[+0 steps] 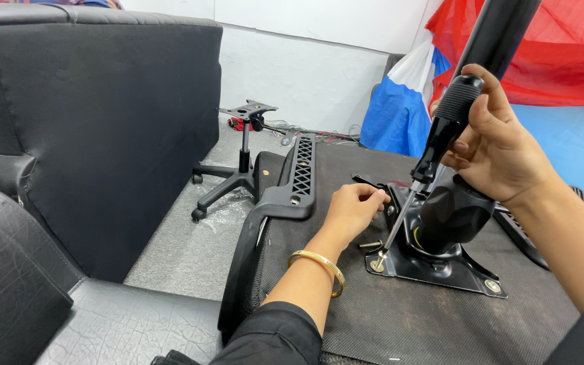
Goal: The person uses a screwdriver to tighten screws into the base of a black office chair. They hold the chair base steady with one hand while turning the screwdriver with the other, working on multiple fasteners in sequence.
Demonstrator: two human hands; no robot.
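Right hand (501,152) grips black-handled screwdriver (441,142); left hand (353,209), curled, steadies black metal chair mechanism plate (441,267). Tilted tip may slip off brass-coloured screw (378,263).

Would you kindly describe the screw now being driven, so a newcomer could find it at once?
Find the black metal plate on the upturned chair seat. The screw sits in its near-left corner, under the screwdriver tip; alone among the corner screws, it has the tool on it.

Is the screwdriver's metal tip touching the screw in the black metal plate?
Touching: the head view shows the screwdriver tip seated on the screw in the plate.
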